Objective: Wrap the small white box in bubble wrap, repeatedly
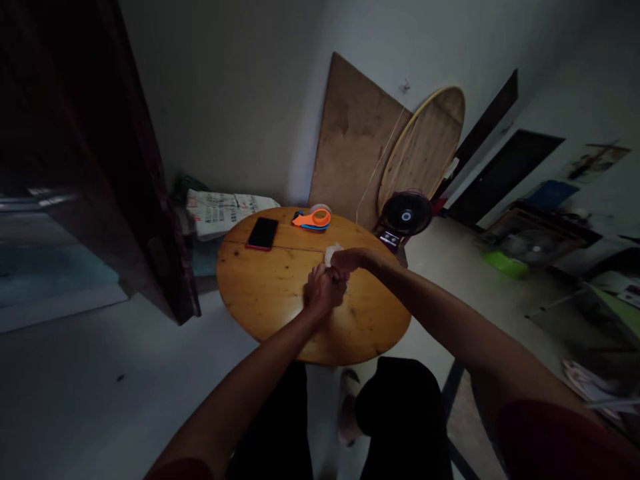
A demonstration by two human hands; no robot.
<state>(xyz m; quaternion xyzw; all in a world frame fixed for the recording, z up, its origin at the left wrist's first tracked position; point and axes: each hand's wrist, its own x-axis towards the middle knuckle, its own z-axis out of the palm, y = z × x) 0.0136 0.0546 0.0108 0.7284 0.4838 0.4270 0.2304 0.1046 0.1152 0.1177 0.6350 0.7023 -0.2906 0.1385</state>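
Both hands meet over the wooden round table (pixel 270 287). My left hand (pixel 324 289) is closed in a fist-like grip, and what lies inside it is hidden. Just above it, my right hand (pixel 347 261) bends down with its fingers closed against the left one. A small whitish crumpled piece (pixel 332 253), perhaps tissue or thin plastic, sticks out by the right hand's fingers. Farther back on the table rests an orange and blue tape dispenser (pixel 315 219). To the left of it lies a dark-screened phone (pixel 263 233) with a red edge.
A black fan (pixel 406 215) stands beyond the table's right side. Against the wall lean a brown board (pixel 350 133) and a round wooden tabletop (pixel 430 140). White printed sacks (pixel 225 210) sit behind the table's left edge. My legs are close to its near edge.
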